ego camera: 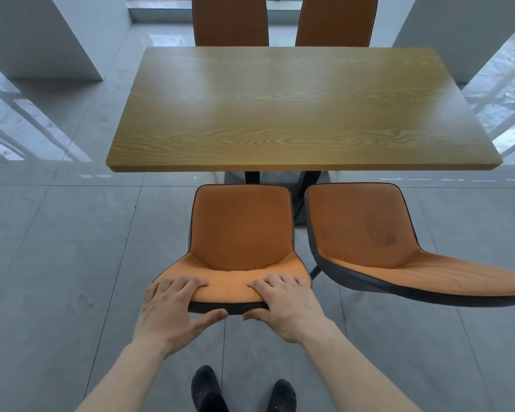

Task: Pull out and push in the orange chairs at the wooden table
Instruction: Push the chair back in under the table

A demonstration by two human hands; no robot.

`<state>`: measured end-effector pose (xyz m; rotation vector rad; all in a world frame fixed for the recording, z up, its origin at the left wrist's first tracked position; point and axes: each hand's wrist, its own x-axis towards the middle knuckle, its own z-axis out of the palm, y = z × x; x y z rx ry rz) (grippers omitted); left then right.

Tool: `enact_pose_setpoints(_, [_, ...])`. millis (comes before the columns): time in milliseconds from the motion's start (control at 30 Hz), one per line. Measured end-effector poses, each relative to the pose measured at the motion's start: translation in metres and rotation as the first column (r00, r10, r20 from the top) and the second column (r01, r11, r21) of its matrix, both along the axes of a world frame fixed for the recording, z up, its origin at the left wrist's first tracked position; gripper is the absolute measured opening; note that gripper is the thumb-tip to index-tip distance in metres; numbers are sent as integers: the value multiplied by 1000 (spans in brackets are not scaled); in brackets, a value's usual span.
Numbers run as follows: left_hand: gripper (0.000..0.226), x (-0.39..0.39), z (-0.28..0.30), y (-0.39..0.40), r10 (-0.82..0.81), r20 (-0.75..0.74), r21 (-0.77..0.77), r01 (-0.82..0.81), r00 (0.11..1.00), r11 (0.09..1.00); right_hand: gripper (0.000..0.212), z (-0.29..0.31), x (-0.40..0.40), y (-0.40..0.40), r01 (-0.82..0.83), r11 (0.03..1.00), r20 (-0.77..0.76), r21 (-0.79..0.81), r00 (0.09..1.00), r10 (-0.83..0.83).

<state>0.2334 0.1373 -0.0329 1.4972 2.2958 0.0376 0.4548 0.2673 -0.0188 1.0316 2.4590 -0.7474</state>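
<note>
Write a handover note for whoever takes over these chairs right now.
Left hand and right hand: both grip the top of the backrest of the near left orange padded chair.
That chair and the near right orange chair stand pulled out, clear of the rectangular wooden table.
Two far orange chairs sit close against the table's far edge.
Left: push both near chairs in.

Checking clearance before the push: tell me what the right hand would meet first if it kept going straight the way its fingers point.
The right hand already grips the near chair, fingers pointing toward the wooden table. Straight on, they would likely slide over the seat to the table's near edge, though depth is unclear.
</note>
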Motion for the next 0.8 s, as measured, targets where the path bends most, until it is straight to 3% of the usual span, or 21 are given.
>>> enact_pose_setpoints(533, [84,-2,-7,-8,-18,-54,152,26,998,988,65,-2,-4,-13,2,995,8,103,1000,-3])
enact_pose_setpoints(800, [87,-8,-3,-18,-23,-47,156,30,999,987,63,-4,-10,-30,42,990,-21,133,999,-39])
